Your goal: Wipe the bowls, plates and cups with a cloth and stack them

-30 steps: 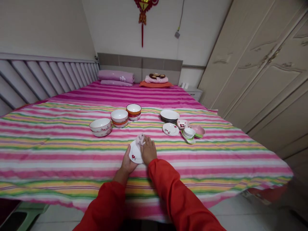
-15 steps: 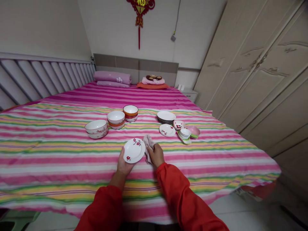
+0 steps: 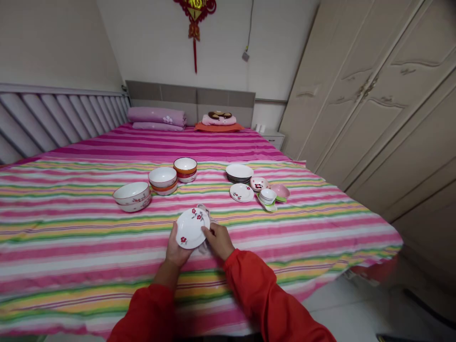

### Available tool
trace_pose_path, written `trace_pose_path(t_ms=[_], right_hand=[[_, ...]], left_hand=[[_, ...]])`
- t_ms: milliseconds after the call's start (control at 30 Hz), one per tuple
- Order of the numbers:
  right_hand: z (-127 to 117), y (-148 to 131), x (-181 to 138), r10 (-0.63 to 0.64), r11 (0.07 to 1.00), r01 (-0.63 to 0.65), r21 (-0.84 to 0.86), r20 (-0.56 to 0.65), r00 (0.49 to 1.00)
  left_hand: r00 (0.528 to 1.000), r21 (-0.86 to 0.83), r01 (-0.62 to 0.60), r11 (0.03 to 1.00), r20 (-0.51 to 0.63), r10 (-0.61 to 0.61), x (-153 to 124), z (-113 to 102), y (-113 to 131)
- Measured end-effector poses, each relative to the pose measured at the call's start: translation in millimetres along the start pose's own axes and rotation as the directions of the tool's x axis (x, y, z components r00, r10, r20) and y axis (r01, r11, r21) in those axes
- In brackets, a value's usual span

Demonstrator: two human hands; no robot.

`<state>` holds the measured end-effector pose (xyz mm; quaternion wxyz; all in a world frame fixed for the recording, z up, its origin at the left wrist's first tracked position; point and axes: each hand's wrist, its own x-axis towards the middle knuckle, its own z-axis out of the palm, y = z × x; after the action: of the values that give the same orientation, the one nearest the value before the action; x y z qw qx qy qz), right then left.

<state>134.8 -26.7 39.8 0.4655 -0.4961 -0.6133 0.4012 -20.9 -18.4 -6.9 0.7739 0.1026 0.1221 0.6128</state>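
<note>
My left hand [image 3: 177, 248] grips a small white plate with red flowers [image 3: 191, 227] from below, its face turned up toward me, over the striped bedspread [image 3: 71, 228]. My right hand [image 3: 219, 241] is closed on a pale cloth [image 3: 204, 209] and rests against the plate's right edge. Most of the cloth is hidden behind the plate. Both sleeves are red.
Three stacks of bowls [image 3: 162, 180] stand on the bed to the left. To the right are a stack of plates [image 3: 239, 173], a single flowered plate [image 3: 241, 192] and small dishes [image 3: 268, 196]. Pillows [image 3: 156, 117] lie at the headboard. A wardrobe [image 3: 384, 104] stands on the right.
The plate was turned from tilted on edge to face up. My right hand with the cloth drew away to the right, then came back against the plate's edge.
</note>
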Motion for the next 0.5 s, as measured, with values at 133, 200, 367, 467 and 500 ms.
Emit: trace_pose_path(t_ms=[133,200,367,467,500], right_hand=[[-2,12,9,0.130,0.959,-0.142,0.243,0.067,0.989],[-7,16,13,0.162,0.942,-0.170,0.290,0.053,0.985],[-37,22,30,0.252,0.883,-0.196,0.427,-0.079,0.965],[-62,25,47,0.322,0.844,-0.187,0.503,-0.195,0.927],[-70,27,53,0.347,0.830,-0.183,0.526,-0.230,0.909]], left_hand=[[0.994,-0.007,0.070,0.998,0.090,-0.069,5,-7,0],[0.984,0.003,0.131,0.991,0.123,-0.130,7,-9,1],[0.984,0.105,0.156,0.982,0.072,-0.164,8,-7,2],[0.983,0.158,0.165,0.974,0.048,-0.175,6,-3,4],[0.983,0.167,0.169,0.971,0.050,-0.179,6,-1,4]])
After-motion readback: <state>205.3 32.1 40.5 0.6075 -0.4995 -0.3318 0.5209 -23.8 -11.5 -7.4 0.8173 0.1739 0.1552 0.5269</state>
